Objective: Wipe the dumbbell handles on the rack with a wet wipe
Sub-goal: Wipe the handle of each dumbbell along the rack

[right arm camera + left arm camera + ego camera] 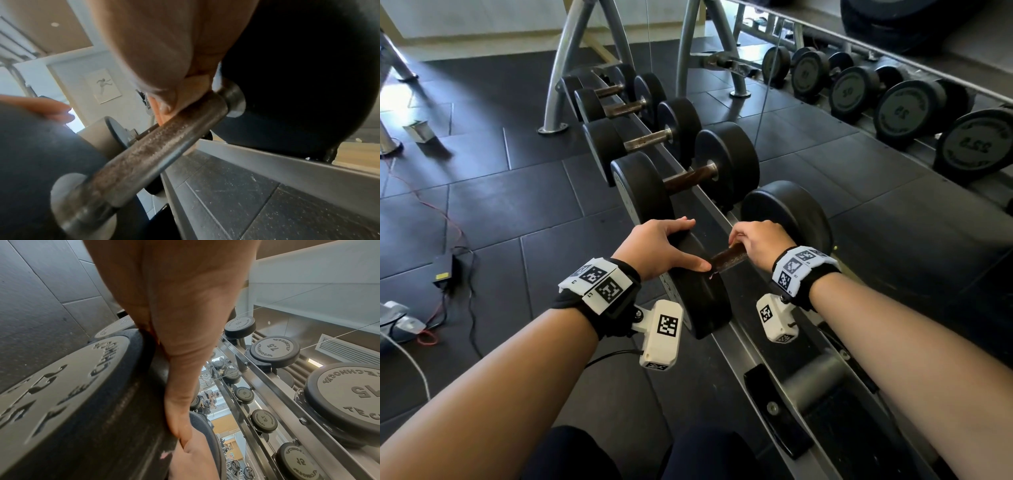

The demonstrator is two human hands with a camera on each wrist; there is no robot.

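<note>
Head view: right hand (758,241) grip curls round dumbbell handle (727,257); left hand (659,248) lies flat-fingered on the weight's edge.

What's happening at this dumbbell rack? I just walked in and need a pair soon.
A person is working on the nearest dumbbell on the rack. Their left hand rests on its near weight head, steadying it, while the right hand curls round the far end of the rusty handle. The wipe itself cannot be clearly made out. The other dumbbells further along the rack sit untouched.
</note>
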